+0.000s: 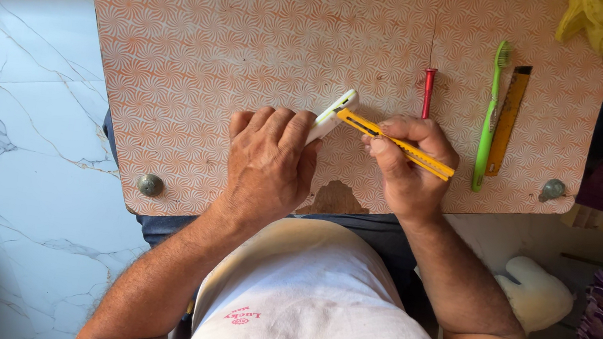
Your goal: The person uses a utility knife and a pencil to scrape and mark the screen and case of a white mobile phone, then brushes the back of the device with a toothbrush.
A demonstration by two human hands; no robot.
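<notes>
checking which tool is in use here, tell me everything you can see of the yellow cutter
The yellow cutter is a slim utility knife with a yellow, plastic-looking body and a dark strip along its length. It lies slanted above the patterned table, its tip against the edge of the white device. The right hand grips its middle, while the left hand holds the device down.

- The phone (333, 114) lies on the board (201, 50), under the left hand (268, 161).
- The utility knife (397, 143), in the right hand (408, 171), sits at the phone's three o'clock, touching it.
- The screwdriver (427, 91), toothbrush (490, 116) and ruler (508, 120) lie toward two o'clock.
</notes>
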